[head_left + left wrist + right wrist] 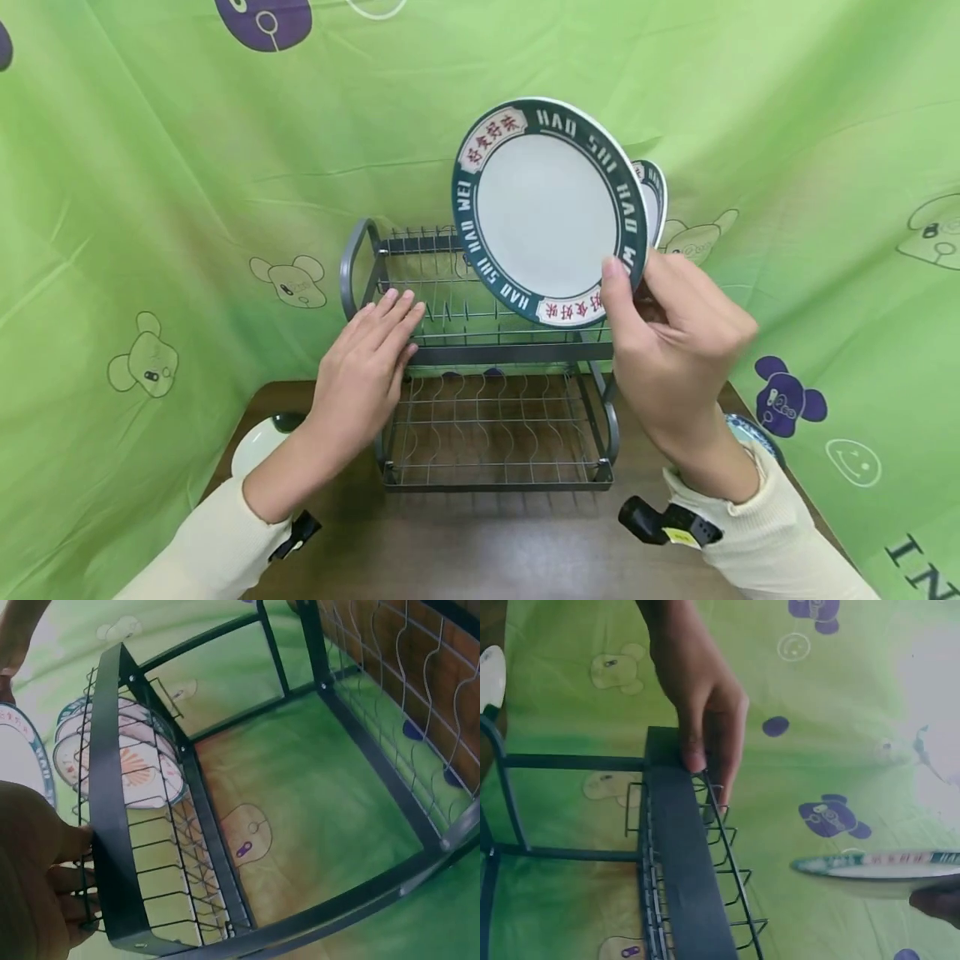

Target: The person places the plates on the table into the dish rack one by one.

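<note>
In the head view my right hand (678,342) pinches a white plate (547,217) by its lower right rim, thumb on the face. The plate has a dark green lettered border and is held up before the upper tier of a grey two-tier dish rack (510,354). My left hand (363,367) holds the upper tier's front left corner, with its thumb at the bar and its fingers over the wires, as the right wrist view shows of this hand (709,705). Several plates (124,761) stand in the upper tier at its right end; the held plate mostly hides them in the head view.
The rack's lower tier (495,425) has wavy wire dividers. A white dish with a dark green patch (258,446) lies on the brown table (450,542) at left. A blue-patterned dish (750,433) is partly hidden behind my right wrist. Green printed cloth (187,250) surrounds the table.
</note>
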Motion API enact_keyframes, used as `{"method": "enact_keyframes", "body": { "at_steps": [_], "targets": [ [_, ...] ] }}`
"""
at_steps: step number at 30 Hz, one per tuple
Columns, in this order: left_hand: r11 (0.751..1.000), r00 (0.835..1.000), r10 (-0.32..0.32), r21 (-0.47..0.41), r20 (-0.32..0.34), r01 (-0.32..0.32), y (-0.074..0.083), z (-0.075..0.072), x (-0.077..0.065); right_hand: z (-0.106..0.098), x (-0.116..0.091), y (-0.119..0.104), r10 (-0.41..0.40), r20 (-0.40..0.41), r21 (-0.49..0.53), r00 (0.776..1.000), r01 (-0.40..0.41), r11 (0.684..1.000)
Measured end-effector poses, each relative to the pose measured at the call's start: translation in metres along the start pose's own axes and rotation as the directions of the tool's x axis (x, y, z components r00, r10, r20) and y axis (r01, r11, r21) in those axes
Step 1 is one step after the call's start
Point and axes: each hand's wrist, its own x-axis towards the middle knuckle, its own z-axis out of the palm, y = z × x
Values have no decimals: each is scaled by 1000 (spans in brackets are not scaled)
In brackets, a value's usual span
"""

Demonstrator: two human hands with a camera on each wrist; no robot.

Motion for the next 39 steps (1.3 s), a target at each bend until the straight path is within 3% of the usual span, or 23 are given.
{"method": "enact_keyframes", "body": {
  "at_steps": [4, 12, 22, 30, 35, 39],
  "targets": [
    [998, 999, 51, 45, -2, -51, -4, -1, 2, 12, 6, 2, -11, 37, -134, 999, 16, 991],
    [994, 995, 99, 57, -30, -97, -9, 2, 2, 28, 13, 5, 39, 227, -342, 973, 42, 939],
    [993, 991, 111, 56, -74, -107, -9, 7, 3, 49, 18, 19, 88, 366, -440, 927, 89, 894],
    [992, 989, 118, 60, -85, -113, -8, 8, 4, 61, 11, 25, 193, 429, -477, 882, 40, 878],
    [992, 989, 116, 63, -92, -111, -8, 9, 4, 65, 8, 26, 273, 483, -559, 832, 53, 827],
    [992, 989, 114, 57, -95, -109, -7, 11, 5, 66, 6, 27, 298, 502, -593, 812, 72, 802]
  ]
}}
